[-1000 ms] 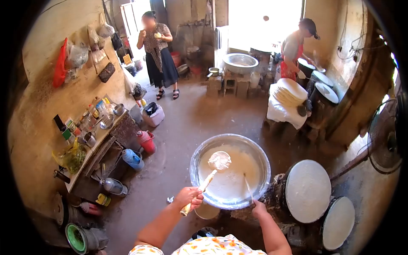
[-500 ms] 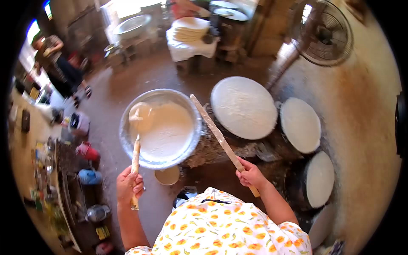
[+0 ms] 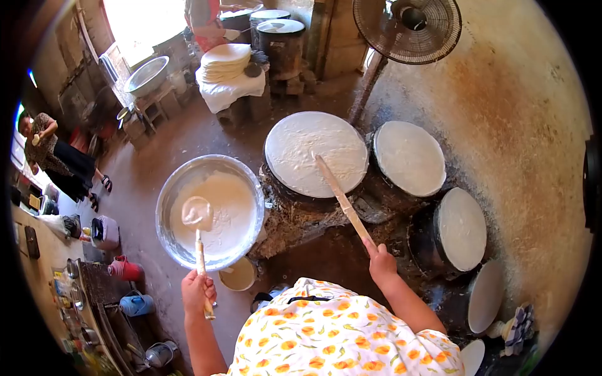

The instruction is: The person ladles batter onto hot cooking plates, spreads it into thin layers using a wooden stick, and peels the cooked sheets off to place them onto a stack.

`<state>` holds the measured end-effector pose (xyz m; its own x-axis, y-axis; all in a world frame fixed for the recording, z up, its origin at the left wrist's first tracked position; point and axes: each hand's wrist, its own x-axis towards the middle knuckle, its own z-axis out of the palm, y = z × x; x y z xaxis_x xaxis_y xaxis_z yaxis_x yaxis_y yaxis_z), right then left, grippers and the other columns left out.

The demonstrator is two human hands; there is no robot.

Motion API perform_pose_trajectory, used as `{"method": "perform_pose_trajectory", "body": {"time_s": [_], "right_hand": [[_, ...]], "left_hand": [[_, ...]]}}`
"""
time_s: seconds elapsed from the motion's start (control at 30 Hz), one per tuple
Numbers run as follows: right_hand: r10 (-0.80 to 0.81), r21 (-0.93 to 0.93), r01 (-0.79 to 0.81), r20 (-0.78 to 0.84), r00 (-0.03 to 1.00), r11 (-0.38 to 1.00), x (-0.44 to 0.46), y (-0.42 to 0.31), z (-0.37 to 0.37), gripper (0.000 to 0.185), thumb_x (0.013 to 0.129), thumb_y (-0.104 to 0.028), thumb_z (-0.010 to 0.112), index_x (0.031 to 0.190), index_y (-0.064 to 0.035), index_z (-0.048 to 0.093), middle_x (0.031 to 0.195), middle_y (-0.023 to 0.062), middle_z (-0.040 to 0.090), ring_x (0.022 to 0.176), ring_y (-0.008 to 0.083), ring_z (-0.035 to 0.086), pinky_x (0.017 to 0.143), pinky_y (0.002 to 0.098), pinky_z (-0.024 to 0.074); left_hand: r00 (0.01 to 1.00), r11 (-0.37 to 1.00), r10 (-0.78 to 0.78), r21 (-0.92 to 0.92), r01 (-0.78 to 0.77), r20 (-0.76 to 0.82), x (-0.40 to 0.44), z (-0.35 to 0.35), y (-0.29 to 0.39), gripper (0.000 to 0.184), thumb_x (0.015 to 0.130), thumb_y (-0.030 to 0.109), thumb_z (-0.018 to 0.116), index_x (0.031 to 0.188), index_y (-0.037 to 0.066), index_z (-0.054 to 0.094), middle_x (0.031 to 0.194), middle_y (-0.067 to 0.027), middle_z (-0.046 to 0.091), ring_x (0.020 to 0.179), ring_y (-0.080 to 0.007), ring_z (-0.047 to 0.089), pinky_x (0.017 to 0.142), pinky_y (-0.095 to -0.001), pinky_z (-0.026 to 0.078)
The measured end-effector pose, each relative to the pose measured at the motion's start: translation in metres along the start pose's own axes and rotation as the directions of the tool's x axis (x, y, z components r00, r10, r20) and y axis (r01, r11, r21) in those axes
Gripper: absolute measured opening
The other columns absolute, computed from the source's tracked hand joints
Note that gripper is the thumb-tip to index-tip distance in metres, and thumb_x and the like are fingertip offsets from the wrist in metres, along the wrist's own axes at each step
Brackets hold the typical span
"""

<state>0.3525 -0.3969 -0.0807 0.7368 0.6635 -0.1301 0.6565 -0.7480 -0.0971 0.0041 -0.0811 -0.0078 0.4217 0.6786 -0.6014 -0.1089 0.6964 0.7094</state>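
Dual grip, partly obscured
Left hand [image 3: 197,289] grasps ladle [image 3: 200,250], bowl [image 3: 197,213] blending into batter [image 3: 232,219] within basin [image 3: 163,213] rim; right hand [image 3: 382,263] grasps paddle [image 3: 344,203], butt hidden, tip at drum top [image 3: 295,141] centre.

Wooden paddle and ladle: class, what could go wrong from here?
The wooden paddle in the right hand has its tip at the batter layer, so it might tear or thin it. The ladle in the left hand is over the basin; it could drip on the floor if swung wide.
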Motion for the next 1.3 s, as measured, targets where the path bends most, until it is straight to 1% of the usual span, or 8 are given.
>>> {"method": "perform_pose_trajectory", "body": {"time_s": [0.03, 0.17, 0.33, 0.43, 0.67, 0.87, 1.17, 1.3], "right_hand": [[0.006, -0.001, -0.006, 0.005, 1.0, 1.0, 0.0, -0.001, 0.0, 0.064, 0.082, -0.001, 0.051, 0.136, -0.0325, 0.041, 0.084, 0.0141, 0.049, 0.067, 0.0358, 0.058, 0.063, 0.0431, 0.0506], [-0.085, 0.132, 0.09, -0.043, 0.995, 0.987, 0.03, -0.018, 0.007, 0.06, 0.084, -0.002, 0.047, 0.136, -0.0307, 0.042, 0.084, 0.0164, 0.049, 0.067, 0.0368, 0.058, 0.063, 0.0464, 0.0498], [-0.085, 0.123, 0.079, 0.043, 0.995, 0.989, 0.019, -0.027, -0.009, 0.059, 0.082, 0.001, 0.048, 0.135, -0.026, 0.046, 0.088, 0.0158, 0.056, 0.072, 0.0324, 0.062, 0.066, 0.0421, 0.0504], [0.049, 0.834, -0.169, 0.168, 0.985, 0.525, 0.008, -0.016, -0.016, 0.049, 0.08, 0.005, 0.05, 0.127, -0.0096, 0.055, 0.111, 0.0054, 0.065, 0.085, 0.005, 0.057, 0.075, 0.0232, 0.0458], [-0.003, 0.829, 0.067, -0.079, 0.997, 0.556, 0.011, -0.04, -0.017, 0.047, 0.081, 0.004, 0.05, 0.125, -0.0102, 0.057, 0.114, 0.0062, 0.064, 0.091, 0.009, 0.06, 0.077, 0.0211, 0.0454], [-0.113, 0.545, 0.277, -0.315, 0.942, 0.792, -0.023, -0.054, -0.029, 0.06, 0.071, 0.004, 0.056, 0.123, -0.026, 0.058, 0.072, 0.0092, 0.049, 0.061, 0.0284, 0.054, 0.055, 0.0378, 0.0475], [0.275, 0.457, 0.006, -0.546, 0.791, 0.89, -0.112, -0.007, -0.028, 0.062, 0.068, 0.005, 0.062, 0.122, -0.0264, 0.058, 0.076, 0.0054, 0.052, 0.058, 0.0236, 0.056, 0.051, 0.0342, 0.0495], [0.451, 0.425, -0.21, -0.613, 0.649, 0.881, -0.168, 0.056, -0.037, 0.064, 0.068, 0.003, 0.064, 0.125, -0.0238, 0.054, 0.077, 0.0059, 0.052, 0.06, 0.0231, 0.056, 0.051, 0.0333, 0.0489]], "left_hand": [[0.994, 0.965, 0.106, 0.243, -0.096, -0.028, -0.006, 0.004, -0.001, 0.012, 0.093, 0.008, 0.042, 0.1, -0.001, 0.046, 0.064, -0.0019, 0.043, 0.039, -0.0067, 0.038, 0.031, -0.0213, 0.034], [0.998, 0.982, 0.061, 0.178, -0.064, 0.026, -0.003, 0.0, 0.002, 0.012, 0.092, 0.007, 0.043, 0.101, -0.001, 0.046, 0.064, -0.0023, 0.044, 0.039, -0.007, 0.037, 0.031, -0.0219, 0.033], [0.959, 0.914, -0.255, -0.295, 0.28, 0.122, 0.03, -0.018, -0.006, 0.014, 0.092, 0.008, 0.043, 0.102, -0.002, 0.046, 0.064, -0.0026, 0.044, 0.039, -0.0062, 0.036, 0.031, -0.0215, 0.033], [0.979, 0.966, -0.19, -0.167, 0.199, 0.068, 0.022, -0.013, 0.005, 0.02, 0.092, 0.01, 0.043, 0.107, -0.002, 0.047, 0.062, -0.0006, 0.044, 0.039, -0.0049, 0.036, 0.031, -0.0194, 0.033], [0.992, 0.964, 0.009, 0.261, -0.041, 0.125, -0.005, 0.035, 0.054, 0.009, 0.092, 0.011, 0.047, 0.096, 0.003, 0.05, 0.061, -0.0002, 0.045, 0.037, -0.0052, 0.037, 0.029, -0.0209, 0.032], [0.958, 0.909, -0.106, 0.416, -0.015, 0.267, 0.022, 0.104, 0.075, 0.012, 0.09, 0.008, 0.046, 0.078, 0.005, 0.044, 0.061, -0.0011, 0.045, 0.038, -0.0074, 0.04, 0.031, -0.0233, 0.033], [0.731, 0.545, -0.243, 0.713, -0.441, 0.638, -0.012, 0.298, 0.045, 0.015, 0.087, 0.004, 0.044, 0.1, 0.002, 0.051, 0.059, 0.0002, 0.045, 0.041, -0.0069, 0.043, 0.032, -0.0229, 0.035], [0.44, 0.48, -0.302, 0.534, -0.696, 0.846, -0.064, 0.39, -0.031, 0.018, 0.087, 0.003, 0.042, 0.103, 0.0, 0.049, 0.058, 0.0013, 0.045, 0.04, -0.0059, 0.042, 0.032, -0.0225, 0.035]]}}
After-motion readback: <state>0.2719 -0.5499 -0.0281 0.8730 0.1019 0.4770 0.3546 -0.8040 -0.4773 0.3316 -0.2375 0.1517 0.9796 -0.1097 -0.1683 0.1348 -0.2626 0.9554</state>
